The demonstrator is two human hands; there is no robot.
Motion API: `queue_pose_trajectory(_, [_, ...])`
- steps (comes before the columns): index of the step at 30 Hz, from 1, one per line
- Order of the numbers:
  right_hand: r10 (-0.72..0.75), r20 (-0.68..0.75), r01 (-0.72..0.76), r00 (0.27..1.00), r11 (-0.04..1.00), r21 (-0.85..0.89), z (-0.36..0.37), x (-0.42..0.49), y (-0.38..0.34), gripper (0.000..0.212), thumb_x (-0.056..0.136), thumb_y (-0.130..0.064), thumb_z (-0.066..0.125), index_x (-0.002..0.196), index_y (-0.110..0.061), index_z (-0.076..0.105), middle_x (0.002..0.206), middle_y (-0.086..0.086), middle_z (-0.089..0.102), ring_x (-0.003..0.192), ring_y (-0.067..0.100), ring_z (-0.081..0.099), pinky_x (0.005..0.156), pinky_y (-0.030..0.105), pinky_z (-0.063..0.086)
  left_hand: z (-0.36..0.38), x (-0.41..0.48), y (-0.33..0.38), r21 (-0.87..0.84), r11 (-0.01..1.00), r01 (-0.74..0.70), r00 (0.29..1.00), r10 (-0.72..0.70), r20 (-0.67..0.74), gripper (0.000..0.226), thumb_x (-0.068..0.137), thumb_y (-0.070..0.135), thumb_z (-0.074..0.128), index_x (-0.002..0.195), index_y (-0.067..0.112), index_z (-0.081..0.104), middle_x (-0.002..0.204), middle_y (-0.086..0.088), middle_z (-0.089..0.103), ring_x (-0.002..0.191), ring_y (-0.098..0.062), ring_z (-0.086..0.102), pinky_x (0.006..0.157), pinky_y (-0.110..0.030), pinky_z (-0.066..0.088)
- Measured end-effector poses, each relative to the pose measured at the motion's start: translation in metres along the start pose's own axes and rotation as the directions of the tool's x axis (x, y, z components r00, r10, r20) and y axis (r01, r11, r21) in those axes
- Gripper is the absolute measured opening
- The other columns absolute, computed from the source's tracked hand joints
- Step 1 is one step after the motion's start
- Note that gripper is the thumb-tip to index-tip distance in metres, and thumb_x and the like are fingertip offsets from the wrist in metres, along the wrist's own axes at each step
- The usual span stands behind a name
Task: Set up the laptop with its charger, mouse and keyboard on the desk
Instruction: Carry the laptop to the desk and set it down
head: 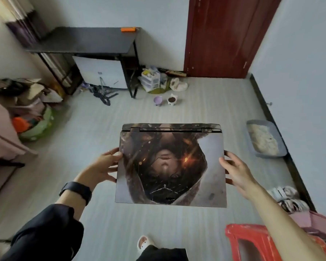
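A closed laptop (170,166) with a printed picture skin on its lid is held flat in the air in front of me, above the floor. My left hand (106,165) grips its left edge, fingers curled under it. My right hand (235,171) grips its right edge the same way. The black desk (83,41) stands across the room against the far wall, with a small orange object (128,29) at its back right corner. No charger, mouse or keyboard shows.
A white cabinet (102,72) sits under the desk, with a tripod (104,93) on the floor beside it. Two small bowls (165,100), plastic drawers (151,80), a litter tray (264,141) and a red stool (252,242) lie around. A dark red door (224,34) is at the back.
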State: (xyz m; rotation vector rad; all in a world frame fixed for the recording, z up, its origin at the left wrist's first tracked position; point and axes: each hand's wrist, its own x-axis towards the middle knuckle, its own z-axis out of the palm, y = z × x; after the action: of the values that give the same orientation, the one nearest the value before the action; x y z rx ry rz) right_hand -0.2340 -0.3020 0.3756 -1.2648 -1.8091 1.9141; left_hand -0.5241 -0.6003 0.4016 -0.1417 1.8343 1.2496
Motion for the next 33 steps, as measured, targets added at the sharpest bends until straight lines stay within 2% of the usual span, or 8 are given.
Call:
queue_pose_trajectory(2, [-0.015,0.062,0.016,0.998,1.000,-0.019,0.055,0.017,-0.020,0.023,0.100,-0.030,0.059,0.121,-0.038,0.061,0.108,-0.005,0.073,0.091,0.019,0.073,0.066,0.028,0.055,-0.054,0.002,0.004,-0.043,0.999,0.000,0.999,-0.002,-0.041,0.039,0.100,0.022,0.056,0.137,0.034,0.052,0.120,-0.012,0.061,0.108,-0.032,0.058,0.073,-0.060,0.052])
queue_pose_trajectory(6, [-0.043,0.143,0.050,0.989,0.998,-0.044,0.147,0.051,-0.062,0.024,0.099,-0.032,0.061,0.123,-0.035,0.063,0.107,-0.003,0.075,0.087,0.020,0.074,0.066,0.031,0.056,-0.146,0.012,0.019,-0.124,0.992,-0.015,0.993,0.001,-0.119,0.041,0.099,0.024,0.057,0.139,0.034,0.049,0.125,-0.014,0.061,0.113,-0.034,0.057,0.085,-0.065,0.050])
queue_pose_trajectory(9, [-0.058,0.208,0.074,0.976,0.995,-0.068,0.208,0.079,-0.092,0.023,0.099,-0.031,0.061,0.121,-0.037,0.063,0.105,-0.002,0.075,0.088,0.021,0.074,0.068,0.032,0.056,-0.201,0.020,0.036,-0.154,0.988,-0.033,0.982,0.003,-0.187,0.041,0.100,0.024,0.058,0.138,0.034,0.050,0.120,-0.013,0.064,0.107,-0.031,0.060,0.081,-0.061,0.052])
queue_pose_trajectory(13, [-0.073,0.271,0.098,0.960,0.992,-0.079,0.271,0.118,-0.127,0.023,0.099,-0.034,0.061,0.122,-0.039,0.063,0.109,-0.002,0.074,0.096,0.024,0.072,0.071,0.034,0.056,-0.250,0.035,0.060,-0.188,0.981,-0.045,0.970,-0.002,-0.244,0.043,0.099,0.023,0.058,0.140,0.034,0.049,0.119,-0.012,0.066,0.106,-0.030,0.062,0.074,-0.055,0.054])
queue_pose_trajectory(17, [-0.082,0.316,0.112,0.945,0.990,-0.080,0.339,0.172,-0.165,0.022,0.099,-0.033,0.060,0.120,-0.038,0.063,0.107,-0.002,0.074,0.096,0.024,0.071,0.073,0.035,0.056,-0.300,0.066,0.096,-0.216,0.975,-0.051,0.954,-0.017,-0.300,0.045,0.099,0.023,0.058,0.141,0.034,0.048,0.120,-0.012,0.065,0.107,-0.031,0.062,0.078,-0.058,0.053])
queue_pose_trajectory(23, [-0.109,0.366,0.146,0.924,0.987,-0.074,0.425,0.280,-0.222,0.021,0.099,-0.034,0.059,0.120,-0.039,0.064,0.108,-0.002,0.075,0.097,0.024,0.072,0.072,0.034,0.057,-0.358,0.142,0.177,-0.240,0.967,-0.081,0.926,-0.016,-0.377,0.038,0.100,0.023,0.058,0.135,0.036,0.052,0.107,-0.008,0.068,0.095,-0.026,0.064,0.066,-0.048,0.054])
queue_pose_trajectory(30, [-0.123,0.438,0.179,0.891,0.980,-0.088,0.518,0.410,-0.317,0.023,0.101,-0.031,0.058,0.122,-0.036,0.065,0.109,-0.002,0.075,0.097,0.021,0.072,0.068,0.031,0.055,-0.423,0.233,0.274,-0.297,0.949,-0.109,0.906,-0.028,-0.422,0.044,0.098,0.026,0.060,0.140,0.036,0.049,0.120,-0.008,0.066,0.106,-0.029,0.063,0.071,-0.053,0.054])
queue_pose_trajectory(33, [-0.122,0.467,0.184,0.876,0.979,-0.089,0.557,0.455,-0.354,0.023,0.101,-0.031,0.058,0.123,-0.035,0.064,0.108,-0.002,0.074,0.096,0.021,0.071,0.068,0.032,0.055,-0.451,0.270,0.308,-0.319,0.941,-0.111,0.898,-0.042,-0.437,0.043,0.098,0.026,0.060,0.139,0.036,0.051,0.119,-0.008,0.067,0.105,-0.029,0.063,0.073,-0.054,0.055])
